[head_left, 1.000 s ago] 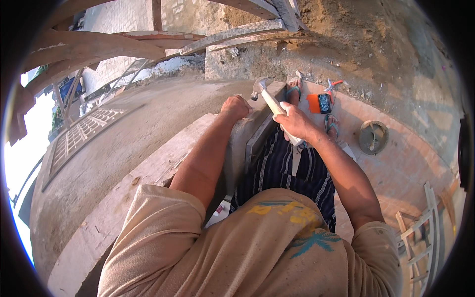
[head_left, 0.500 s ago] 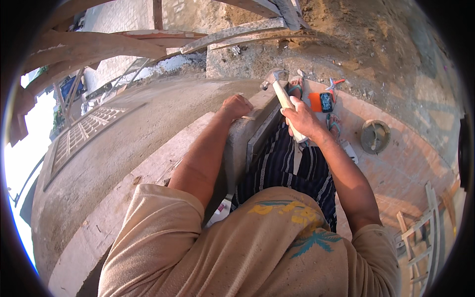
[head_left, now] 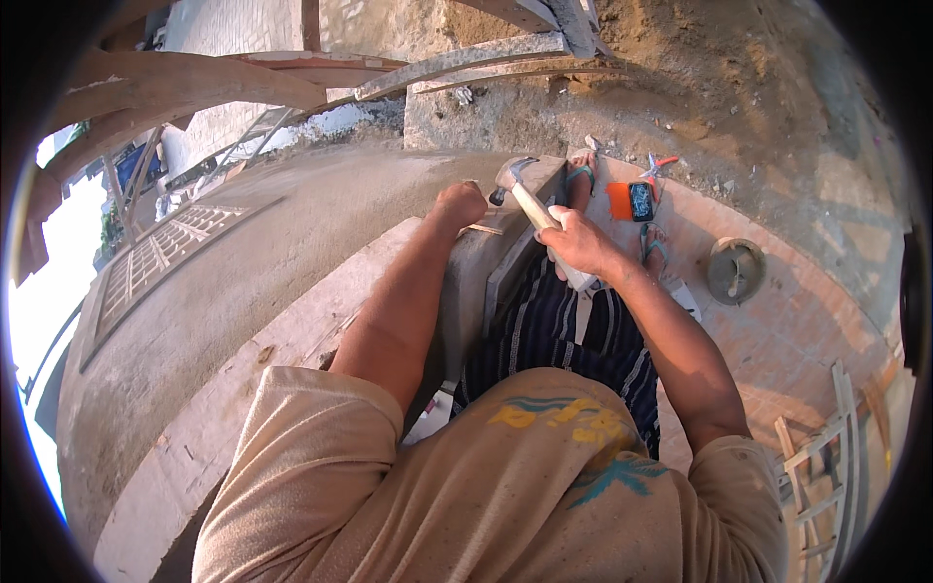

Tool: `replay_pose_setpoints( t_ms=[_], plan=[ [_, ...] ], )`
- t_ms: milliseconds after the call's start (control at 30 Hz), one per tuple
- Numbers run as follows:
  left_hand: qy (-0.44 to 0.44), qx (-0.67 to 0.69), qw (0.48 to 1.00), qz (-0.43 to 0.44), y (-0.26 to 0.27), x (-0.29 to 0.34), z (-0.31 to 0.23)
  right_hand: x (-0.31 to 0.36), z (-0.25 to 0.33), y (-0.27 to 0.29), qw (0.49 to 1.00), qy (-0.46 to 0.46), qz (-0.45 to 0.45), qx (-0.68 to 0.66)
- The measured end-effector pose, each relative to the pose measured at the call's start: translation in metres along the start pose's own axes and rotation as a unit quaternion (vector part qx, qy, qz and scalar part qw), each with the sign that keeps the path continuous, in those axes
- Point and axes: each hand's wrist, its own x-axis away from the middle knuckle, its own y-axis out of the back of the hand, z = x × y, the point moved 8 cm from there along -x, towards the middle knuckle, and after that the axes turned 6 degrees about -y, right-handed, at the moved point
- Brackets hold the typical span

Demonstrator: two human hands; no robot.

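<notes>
My right hand (head_left: 581,241) is wrapped around the pale wooden handle of a claw hammer (head_left: 532,206). The metal head tilts up and left, a short gap from my left hand (head_left: 462,204). That left hand is closed, its fingers pressed together over the corner of a grey concrete ledge (head_left: 471,272). Whatever it may pinch is too small to make out. A thin wooden strip (head_left: 483,229) lies on the ledge just below the left fingers.
Left of me runs a plastered wall (head_left: 321,233) with a lattice frame (head_left: 175,253). Wooden beams (head_left: 457,63) cross above. On the tiled floor are a bucket (head_left: 736,271), red-handled pliers (head_left: 661,165), and a dark case by an orange piece (head_left: 641,201). A wooden ladder-like frame (head_left: 826,466) stands lower right.
My right hand has brought the hammer left and slightly down, so its head is closer to my left hand. The left hand has barely shifted.
</notes>
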Motion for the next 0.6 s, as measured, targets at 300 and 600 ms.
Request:
replay_pose_setpoints(
  t_ms=[300, 600],
  plan=[
    [0.034, 0.027, 0.999, 0.004, 0.020, 0.015, -0.011, -0.003, 0.005, 0.008, 0.974, 0.079, -0.202, 0.067],
    [0.030, 0.010, 0.999, 0.007, 0.026, 0.019, -0.021, 0.017, 0.030, 0.033, 0.965, 0.021, -0.177, -0.193]
  ],
)
